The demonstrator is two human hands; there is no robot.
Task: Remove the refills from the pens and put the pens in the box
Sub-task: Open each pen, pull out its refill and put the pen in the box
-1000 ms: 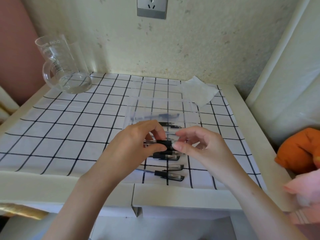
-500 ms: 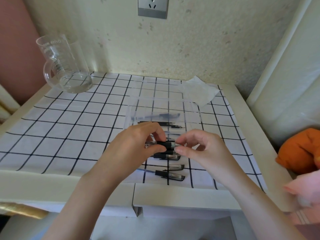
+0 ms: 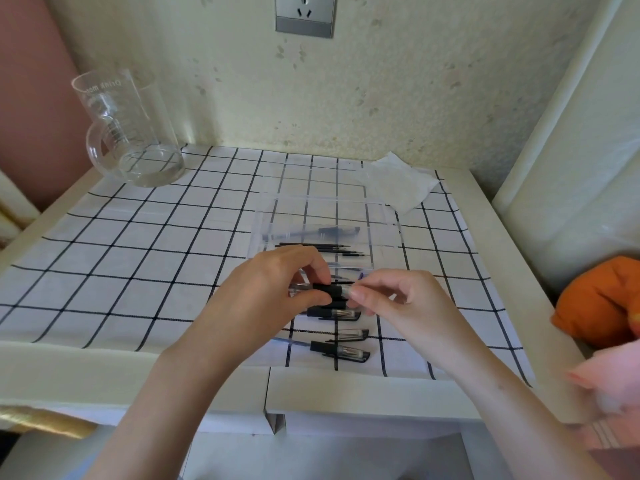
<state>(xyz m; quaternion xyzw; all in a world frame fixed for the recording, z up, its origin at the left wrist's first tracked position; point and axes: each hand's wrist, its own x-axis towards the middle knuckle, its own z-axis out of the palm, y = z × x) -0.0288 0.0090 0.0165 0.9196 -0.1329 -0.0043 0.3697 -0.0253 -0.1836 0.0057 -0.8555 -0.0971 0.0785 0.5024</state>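
Head view shows the pen (image 3: pixel 332 292) just above the counter (image 3: pixel 104 368), in front of the clear box (image 3: pixel 389 216): your left hand (image 3: pixel 273 292) pinches its black section, and your right hand (image 3: pixel 398 299) has its fingers (image 3: pixel 360 296) clamped on the clear end. It is likely light, stiff, smooth plastic, so grip the black part firmly and twist gently

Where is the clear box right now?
Head view: the clear box sits right of centre on the checked cloth, just beyond the left hand and right hand gripping a pen, white tissue at its far right corner.
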